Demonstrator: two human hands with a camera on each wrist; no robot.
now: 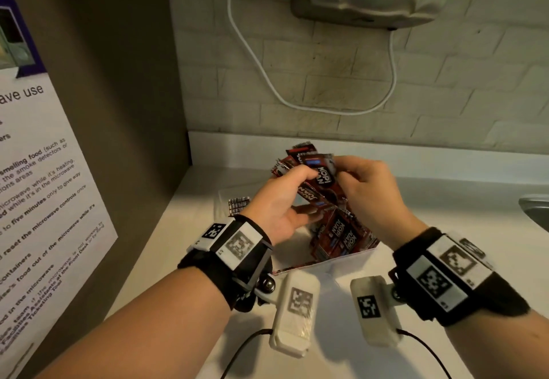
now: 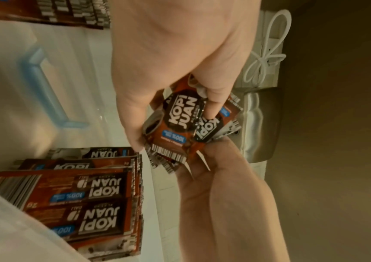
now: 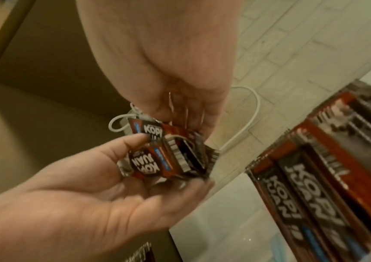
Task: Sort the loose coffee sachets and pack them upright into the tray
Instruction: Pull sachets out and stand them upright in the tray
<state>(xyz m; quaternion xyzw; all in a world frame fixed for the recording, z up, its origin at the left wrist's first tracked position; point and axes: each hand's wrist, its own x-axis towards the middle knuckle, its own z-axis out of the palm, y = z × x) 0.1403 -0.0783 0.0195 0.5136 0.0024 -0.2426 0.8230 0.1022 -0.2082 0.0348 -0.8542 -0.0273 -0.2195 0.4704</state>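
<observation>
While a row of sachets (image 1: 341, 239) already stands in the tray (image 1: 350, 257) at lower centre, my left hand (image 1: 279, 206) and right hand (image 1: 368, 191) together clutch a loose bundle (image 1: 318, 179) I am sorting.

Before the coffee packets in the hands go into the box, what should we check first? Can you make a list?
1. Left hand holds the bunch of packets: ok.
2. Right hand pinches the same bunch: ok.
3. Bunch all facing one way: not ok, the printing points different ways in the left wrist view.
4. Tray sits under the hands: ok.
5. Packed packets in the tray stand upright: ok, though they lean a little.
6. Room left in the tray: ok, bare floor shows in the left wrist view.
</observation>
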